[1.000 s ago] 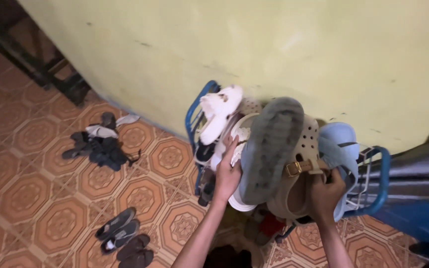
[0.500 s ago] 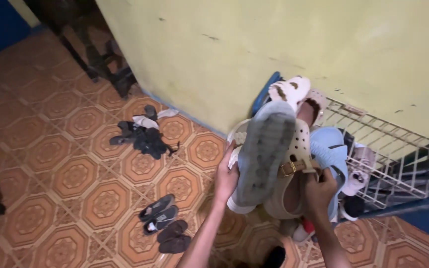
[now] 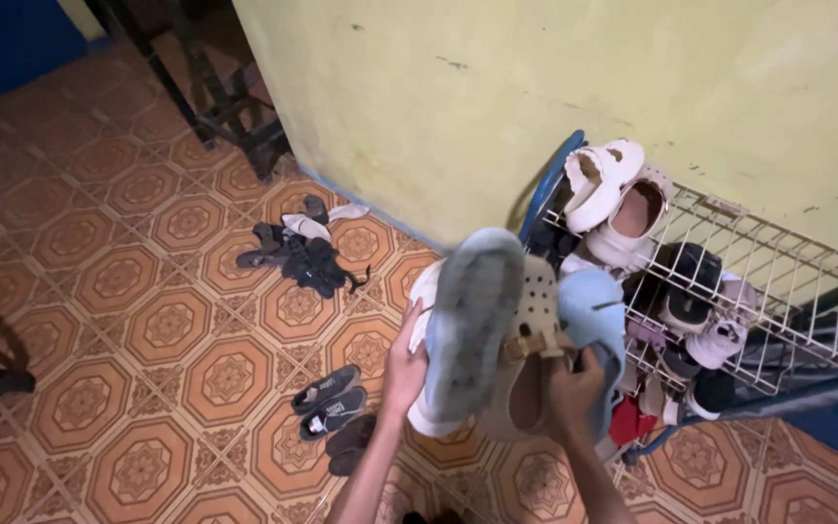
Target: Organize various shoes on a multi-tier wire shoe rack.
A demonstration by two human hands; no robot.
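Overhead, left hand and right hand, grips closed around stacked clogs beside wire shoe rack.

You have a beige perforated clog with a grey sole and a pale blue slide. The rack has white wire and a blue frame. The floor is orange tile with octagonal medallions; the wall is pale yellow.

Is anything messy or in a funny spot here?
Yes. A dark heap of shoes and socks lies scattered on the tiled floor near the wall, away from the wire shoe rack. Both hands clutch a jumbled armful of clogs.
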